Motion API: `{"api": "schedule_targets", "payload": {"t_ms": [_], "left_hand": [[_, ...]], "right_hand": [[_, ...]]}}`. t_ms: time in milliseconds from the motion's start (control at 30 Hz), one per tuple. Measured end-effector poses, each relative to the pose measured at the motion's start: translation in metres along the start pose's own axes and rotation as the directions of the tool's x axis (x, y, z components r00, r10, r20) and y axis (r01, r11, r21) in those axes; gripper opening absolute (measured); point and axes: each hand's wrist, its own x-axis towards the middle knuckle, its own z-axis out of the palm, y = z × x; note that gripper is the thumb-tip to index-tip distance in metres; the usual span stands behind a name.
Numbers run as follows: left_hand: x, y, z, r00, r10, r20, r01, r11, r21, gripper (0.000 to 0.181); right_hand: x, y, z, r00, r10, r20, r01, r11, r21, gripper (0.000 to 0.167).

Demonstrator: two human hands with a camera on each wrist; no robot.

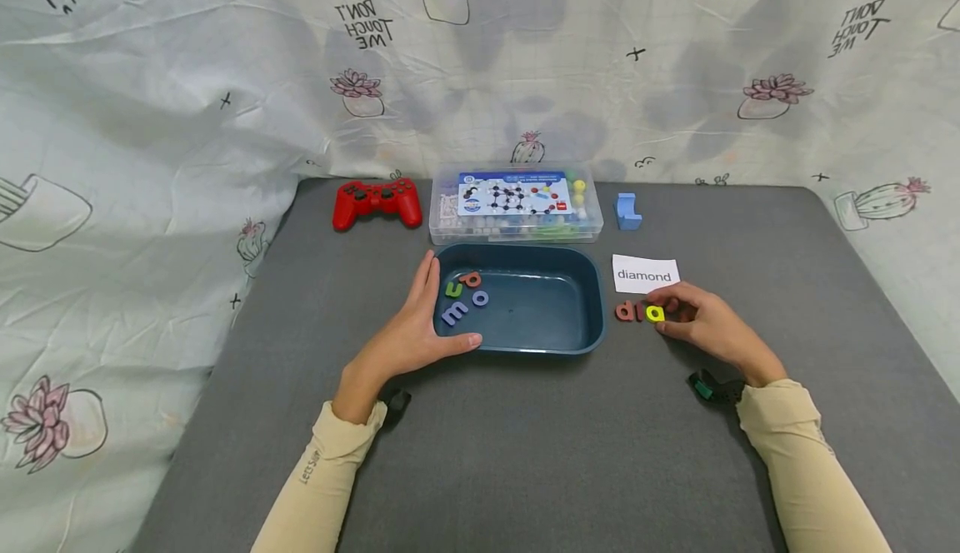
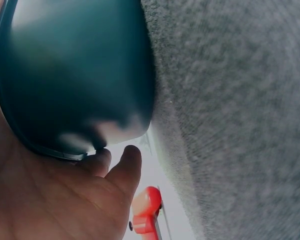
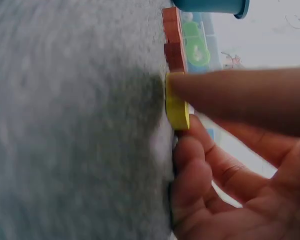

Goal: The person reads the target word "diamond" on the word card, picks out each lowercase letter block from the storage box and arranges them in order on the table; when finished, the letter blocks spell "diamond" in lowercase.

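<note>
Sleeves (image 1: 802, 453), frame bottom; left hand (image 1: 408, 326), thumb and fingers apart, touches tray (image 1: 536, 311) mid-frame; right hand (image 1: 711, 323) pinches yellow letter (image 1: 649, 314), centre right.

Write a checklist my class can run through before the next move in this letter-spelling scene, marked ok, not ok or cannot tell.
1. Word card readable: ok, it says "diamond".
2. First letters in order: ok, red d, dark red i and yellow a run left to right.
3. Yellow a released: not ok, the right hand pinches it.
4. Tray steadied: ok, the left hand rests against its left end.
5. Letters m and o available: ok, both in the tray.
6. Green piece is n: cannot tell, it looks like u but may be turned.
</note>
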Motion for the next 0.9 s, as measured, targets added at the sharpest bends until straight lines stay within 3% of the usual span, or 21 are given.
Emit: {"api": "schedule_targets", "payload": {"t_ms": [200, 367, 567, 900], "left_hand": [[-0.001, 0.0, 0.001, 1.0, 0.001, 0.0, -0.001, 1.0, 0.016, 0.132], [-0.002, 0.001, 0.0, 1.0, -0.008, -0.003, 0.008, 1.0, 0.005, 0.131], [-0.002, 0.003, 0.0, 1.0, -0.004, 0.0, 0.004, 1.0, -0.005, 0.131], [-0.004, 0.001, 0.001, 1.0, 0.004, -0.01, -0.004, 1.0, 0.006, 0.132]], "right_hand": [[-0.001, -0.008, -0.01, 0.998, 0.051, -0.04, -0.047, 0.994, 0.094, 0.037], [0.005, -0.027, -0.017, 0.992, 0.07, -0.108, -0.052, 0.986, 0.16, 0.043], [0.016, -0.051, -0.022, 0.983, 0.05, -0.177, 0.0, 0.962, 0.272, 0.045], [0.041, -0.079, -0.015, 0.979, -0.016, -0.203, 0.094, 0.92, 0.379, 0.047]]}}
